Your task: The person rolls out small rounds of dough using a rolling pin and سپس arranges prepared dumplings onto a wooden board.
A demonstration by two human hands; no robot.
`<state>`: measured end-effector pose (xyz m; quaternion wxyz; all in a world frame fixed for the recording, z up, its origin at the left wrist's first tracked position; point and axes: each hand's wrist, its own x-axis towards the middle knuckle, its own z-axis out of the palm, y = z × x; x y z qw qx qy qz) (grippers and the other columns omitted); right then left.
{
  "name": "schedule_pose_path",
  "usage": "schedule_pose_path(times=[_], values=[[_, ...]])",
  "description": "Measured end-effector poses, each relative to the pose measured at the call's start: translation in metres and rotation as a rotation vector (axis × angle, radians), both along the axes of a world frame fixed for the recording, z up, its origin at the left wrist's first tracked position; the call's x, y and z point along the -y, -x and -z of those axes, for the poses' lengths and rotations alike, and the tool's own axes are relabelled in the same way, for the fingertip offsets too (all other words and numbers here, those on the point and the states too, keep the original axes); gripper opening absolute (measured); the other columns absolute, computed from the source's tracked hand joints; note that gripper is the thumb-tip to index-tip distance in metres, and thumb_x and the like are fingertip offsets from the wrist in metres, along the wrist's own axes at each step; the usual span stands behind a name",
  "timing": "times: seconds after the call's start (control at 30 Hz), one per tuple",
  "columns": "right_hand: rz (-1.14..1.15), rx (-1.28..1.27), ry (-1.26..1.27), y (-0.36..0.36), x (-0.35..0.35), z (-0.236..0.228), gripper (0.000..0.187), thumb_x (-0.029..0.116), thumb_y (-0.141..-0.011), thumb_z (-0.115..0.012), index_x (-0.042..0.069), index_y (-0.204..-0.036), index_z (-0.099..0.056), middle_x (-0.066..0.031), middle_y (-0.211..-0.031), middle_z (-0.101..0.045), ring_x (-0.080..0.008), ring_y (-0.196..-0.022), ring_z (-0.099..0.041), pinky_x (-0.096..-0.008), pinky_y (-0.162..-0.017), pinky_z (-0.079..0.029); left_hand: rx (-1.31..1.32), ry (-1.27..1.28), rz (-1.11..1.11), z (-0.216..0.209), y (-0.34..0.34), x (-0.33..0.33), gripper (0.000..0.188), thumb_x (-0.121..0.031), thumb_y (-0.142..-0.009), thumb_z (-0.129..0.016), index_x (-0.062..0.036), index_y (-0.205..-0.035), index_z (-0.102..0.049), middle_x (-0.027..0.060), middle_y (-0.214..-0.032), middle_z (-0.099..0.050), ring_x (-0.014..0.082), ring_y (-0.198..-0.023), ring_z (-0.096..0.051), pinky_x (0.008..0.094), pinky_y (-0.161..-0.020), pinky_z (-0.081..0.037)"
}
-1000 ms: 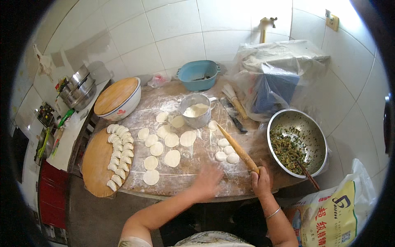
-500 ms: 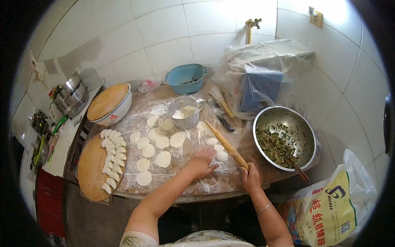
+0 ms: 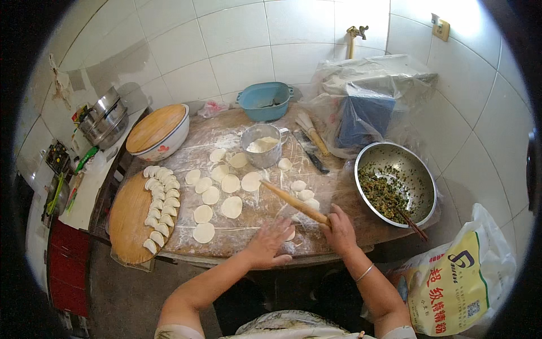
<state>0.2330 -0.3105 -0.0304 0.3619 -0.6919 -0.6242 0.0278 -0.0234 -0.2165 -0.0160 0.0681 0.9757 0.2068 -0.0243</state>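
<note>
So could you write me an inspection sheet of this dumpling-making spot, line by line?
Surface: floured wooden table.
Job's things: wooden rolling pin; small flat dough piece; round white rolled wrappers; small dough lumps.
Clutter: round wooden board of folded dumplings; steel bowl of green filling; metal cup of flour; blue basin.
Grippers: left hand on the dough piece; right hand gripping the pin.
Cables: nothing seen.
Surroundings: white tiled wall; printed sack.
</note>
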Motion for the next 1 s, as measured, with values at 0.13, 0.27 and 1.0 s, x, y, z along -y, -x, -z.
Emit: schedule_pose_path(times=[0.13, 0.27, 1.0], values=[[-0.32, 0.199, 0.029, 0.013, 0.01, -0.01, 0.031, 0.023, -0.082, -0.071, 0.003, -0.1, -0.056, -0.0219, -0.135, -0.049, -0.0407, -0.117, -0.052, -0.051, -0.1, -0.04, 0.096, -0.067, -0.286, 0.0, 0.053, -0.004, 0.083, -0.057, -0.091, -0.049, -0.0062, -0.151, -0.022, 0.0167, -0.158, -0.018, 0.0348, -0.147, -0.012, 0.0554, -0.117, -0.006], [-0.164, 0.37, 0.224, 0.024, -0.023, -0.024, 0.052, 0.037, -0.094, -0.052, 0.005, -0.134, -0.047, -0.0214, -0.146, -0.038, -0.0381, -0.134, -0.038, -0.0491, -0.116, -0.021, 0.096, 0.056, -0.425, 0.012, 0.046, -0.032, 0.085, -0.058, -0.091, -0.049, -0.0052, -0.151, -0.021, 0.0163, -0.159, -0.015, 0.0353, -0.146, -0.013, 0.0576, -0.116, -0.006], [0.042, 0.237, 0.413, 0.023, -0.05, -0.011, 0.081, 0.051, -0.095, -0.043, -0.009, -0.146, -0.024, -0.0287, -0.153, -0.022, -0.0407, -0.142, -0.022, -0.0487, -0.117, -0.015, -0.054, -0.01, -0.278, -0.011, 0.047, -0.022, 0.091, -0.062, -0.089, -0.049, -0.0063, -0.153, -0.016, 0.0168, -0.159, -0.012, 0.0345, -0.148, -0.008, 0.0596, -0.115, -0.002]])
